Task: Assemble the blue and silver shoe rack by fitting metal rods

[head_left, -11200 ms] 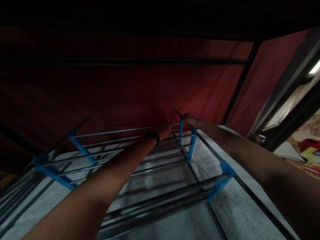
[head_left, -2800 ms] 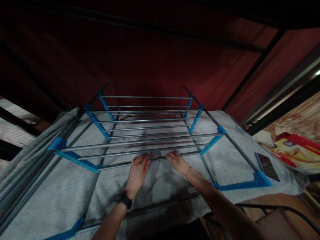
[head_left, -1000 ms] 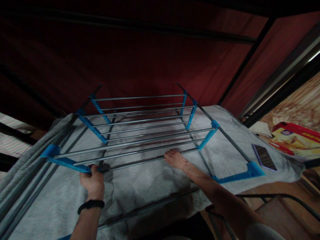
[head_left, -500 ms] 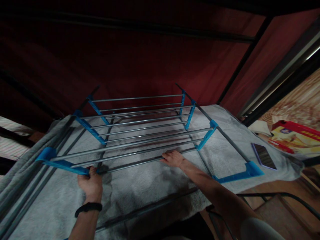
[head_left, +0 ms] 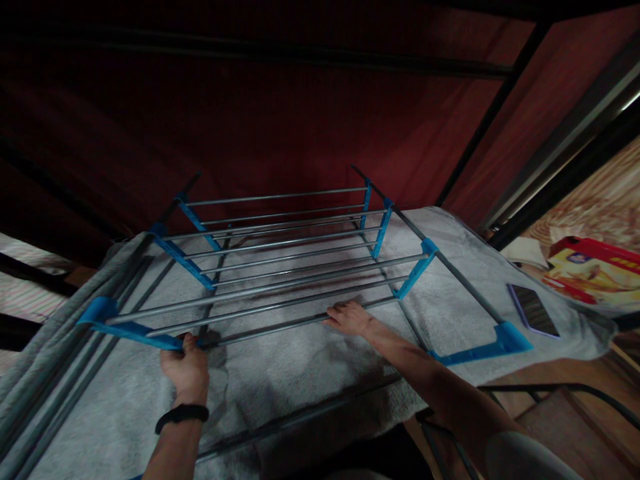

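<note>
A rack of grey metal tubes [head_left: 280, 287] joined by blue plastic brackets [head_left: 185, 259] lies on a grey fleece cover. My left hand [head_left: 187, 363], with a black band on its wrist, is closed around the end of the front left blue bracket [head_left: 135, 331], where it meets the lowest tube. My right hand [head_left: 349, 317] wraps over that same lowest front tube [head_left: 280, 331], right of its middle. At the near right, another blue bracket [head_left: 485, 348] sits on the end of a side pole and has no crossbars.
Loose grey tubes [head_left: 80, 373] lie along the left side of the fleece cover [head_left: 280, 380]. A phone [head_left: 533, 310] and a red and yellow box [head_left: 595, 270] are at the right. A dark red curtain [head_left: 275, 133] hangs behind black bars. A chair frame [head_left: 565, 393] stands at the lower right.
Both hands keep their hold on the rack, which looks almost unchanged. The whole view has shifted slightly.
</note>
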`<state>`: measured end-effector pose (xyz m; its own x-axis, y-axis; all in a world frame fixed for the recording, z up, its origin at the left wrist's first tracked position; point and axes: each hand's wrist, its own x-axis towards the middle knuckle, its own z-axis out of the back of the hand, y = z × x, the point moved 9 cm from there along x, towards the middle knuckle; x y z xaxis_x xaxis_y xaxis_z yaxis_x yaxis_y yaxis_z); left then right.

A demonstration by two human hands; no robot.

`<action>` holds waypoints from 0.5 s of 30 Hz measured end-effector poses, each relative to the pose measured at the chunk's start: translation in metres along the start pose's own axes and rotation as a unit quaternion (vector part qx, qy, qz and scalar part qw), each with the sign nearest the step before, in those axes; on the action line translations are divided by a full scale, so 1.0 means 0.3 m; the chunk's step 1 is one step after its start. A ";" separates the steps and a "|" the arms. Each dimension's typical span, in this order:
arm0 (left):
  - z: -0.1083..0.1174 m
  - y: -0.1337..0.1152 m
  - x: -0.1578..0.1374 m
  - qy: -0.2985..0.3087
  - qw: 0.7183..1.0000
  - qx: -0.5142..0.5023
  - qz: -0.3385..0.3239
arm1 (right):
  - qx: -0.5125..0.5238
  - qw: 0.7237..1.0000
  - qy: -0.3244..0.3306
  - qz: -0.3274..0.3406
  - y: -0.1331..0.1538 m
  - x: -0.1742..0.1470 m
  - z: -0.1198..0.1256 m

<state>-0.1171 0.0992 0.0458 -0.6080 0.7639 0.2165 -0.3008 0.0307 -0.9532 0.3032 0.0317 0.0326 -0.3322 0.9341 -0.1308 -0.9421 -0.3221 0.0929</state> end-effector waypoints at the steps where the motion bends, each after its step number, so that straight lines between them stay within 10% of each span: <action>1: 0.000 0.000 0.000 0.001 1.000 0.001 -0.001 | 0.001 1.000 0.004 0.001 0.001 0.001 -0.004; 15: 0.005 0.012 0.007 -0.008 0.999 0.038 -0.009 | -0.006 1.000 0.004 0.018 -0.007 -0.011 0.006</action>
<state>-0.1206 0.0999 0.0432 -0.6137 0.7528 0.2380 -0.3663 -0.0046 -0.9305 0.3064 0.0295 0.0346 -0.3665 0.9204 -0.1360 -0.9299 -0.3577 0.0854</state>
